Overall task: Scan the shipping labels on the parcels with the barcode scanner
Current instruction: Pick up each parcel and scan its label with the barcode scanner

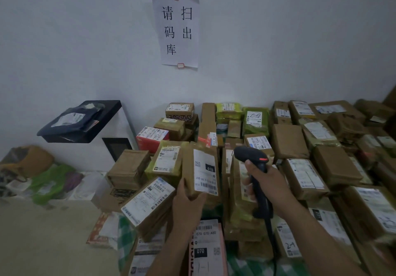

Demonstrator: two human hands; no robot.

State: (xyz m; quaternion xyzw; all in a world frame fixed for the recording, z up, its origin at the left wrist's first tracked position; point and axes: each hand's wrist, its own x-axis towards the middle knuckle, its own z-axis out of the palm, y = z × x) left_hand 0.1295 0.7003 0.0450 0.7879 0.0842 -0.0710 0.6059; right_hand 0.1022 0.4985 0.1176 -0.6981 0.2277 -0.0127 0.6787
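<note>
Nearest, at the bottom edge, a pink-sided parcel [222, 252] is cut off by the frame. Its label reads "070" in white on black, with "070 070-A80" above. To its right, a brown parcel [287, 242] carries a handwritten "2-T".

Above these, the left hand [188, 203] grips the lower end of a tall brown carton [190, 168]. The thumb lies up its left side and the fingers curl under the bottom, their tips hidden. The carton's shipping label [205, 172] faces the camera. It shows "010" on a black patch and a barcode near the hand; the fine print is too blurred to read.

Just beside it, the right hand [267, 181] is wrapped round the handle of the black barcode scanner [250, 156]. The scanner's head is raised over the pile and its cable [271, 230] drops out of frame.

Behind them, the stacked parcels [289, 140] reach the wall, most with unreadable labels. Further left, a dark bagged parcel [72, 119] lies on a black-topped cabinet [111, 106].

On the wall, a paper sign [176, 25] reads 请扫码出库. Its top line is cut off.
</note>
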